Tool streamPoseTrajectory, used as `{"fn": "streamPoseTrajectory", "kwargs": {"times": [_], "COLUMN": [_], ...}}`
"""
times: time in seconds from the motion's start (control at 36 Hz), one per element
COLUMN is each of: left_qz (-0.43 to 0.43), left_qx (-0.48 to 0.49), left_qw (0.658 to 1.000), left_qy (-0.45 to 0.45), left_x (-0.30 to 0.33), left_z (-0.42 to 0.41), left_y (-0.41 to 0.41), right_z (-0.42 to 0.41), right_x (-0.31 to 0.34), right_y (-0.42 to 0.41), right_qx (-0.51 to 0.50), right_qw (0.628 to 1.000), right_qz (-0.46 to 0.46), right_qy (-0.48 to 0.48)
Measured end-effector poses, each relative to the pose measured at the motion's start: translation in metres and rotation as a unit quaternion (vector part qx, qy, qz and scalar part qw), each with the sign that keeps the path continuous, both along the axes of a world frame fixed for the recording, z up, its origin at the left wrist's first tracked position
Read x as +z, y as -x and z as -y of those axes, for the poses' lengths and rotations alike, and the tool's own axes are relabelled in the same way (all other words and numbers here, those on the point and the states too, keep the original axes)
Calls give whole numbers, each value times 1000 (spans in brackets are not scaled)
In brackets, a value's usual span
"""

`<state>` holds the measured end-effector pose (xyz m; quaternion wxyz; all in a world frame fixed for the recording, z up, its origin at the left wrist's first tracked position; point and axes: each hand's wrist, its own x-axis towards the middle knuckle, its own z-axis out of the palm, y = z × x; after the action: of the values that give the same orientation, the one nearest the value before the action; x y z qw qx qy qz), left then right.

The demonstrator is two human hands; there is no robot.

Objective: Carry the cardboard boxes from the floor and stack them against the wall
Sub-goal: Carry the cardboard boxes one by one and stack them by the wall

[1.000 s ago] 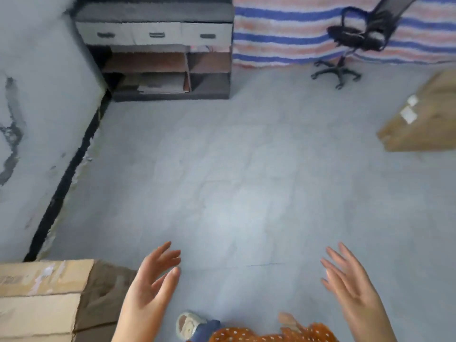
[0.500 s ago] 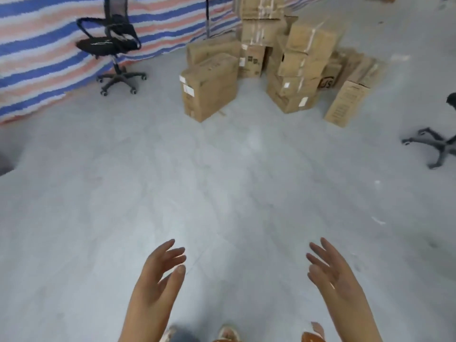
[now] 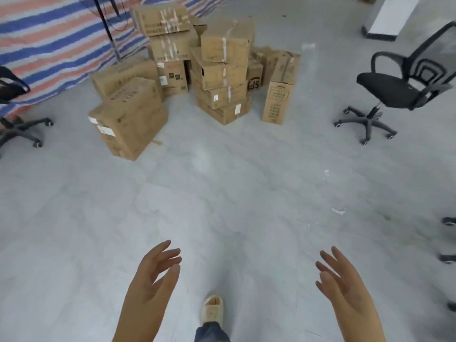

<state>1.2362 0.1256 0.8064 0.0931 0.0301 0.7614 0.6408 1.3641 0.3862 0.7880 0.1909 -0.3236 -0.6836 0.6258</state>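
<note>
A pile of several brown cardboard boxes (image 3: pixel 222 70) stands on the grey floor ahead, at the top middle of the head view. The nearest one is a large box (image 3: pixel 128 119) with white labels, on the pile's left. A tall narrow box (image 3: pixel 277 95) stands upright at the pile's right. My left hand (image 3: pixel 153 280) and my right hand (image 3: pixel 343 282) are raised low in the view, palms facing each other, fingers straight and empty. Both are well short of the boxes.
A black office chair (image 3: pixel 399 90) stands to the right of the pile, and another chair's base (image 3: pixel 17 129) shows at the left edge. A striped tarp (image 3: pixel 49 45) hangs behind. More chair wheels (image 3: pixel 447 257) poke in at the right edge. My sandalled foot (image 3: pixel 212 309) steps forward.
My view has swung right from the wall, shelf unit and stacked box there to the box pile, which is now closer and more centred. My hands stay open and empty.
</note>
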Motion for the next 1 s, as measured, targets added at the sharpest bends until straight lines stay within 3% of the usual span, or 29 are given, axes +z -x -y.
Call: {"fn": "streamPoseTrajectory", "kwargs": {"times": [0.44, 0.78, 1.0], "left_qz": [16, 9, 58], "left_qx": [-130, -88, -27], "left_qw": [991, 996, 998], "left_qy": [13, 0, 11], "left_x": [-9, -6, -7], "left_z": [-185, -395, -470], "left_y": [222, 330, 416], "right_z": [-148, -369, -450], "right_x": [-13, 10, -1], "right_y": [159, 294, 392], "right_qx": [-106, -63, -15], "right_qw": [994, 998, 999], "right_qz": [5, 4, 34], "right_qy": [4, -9, 11]}}
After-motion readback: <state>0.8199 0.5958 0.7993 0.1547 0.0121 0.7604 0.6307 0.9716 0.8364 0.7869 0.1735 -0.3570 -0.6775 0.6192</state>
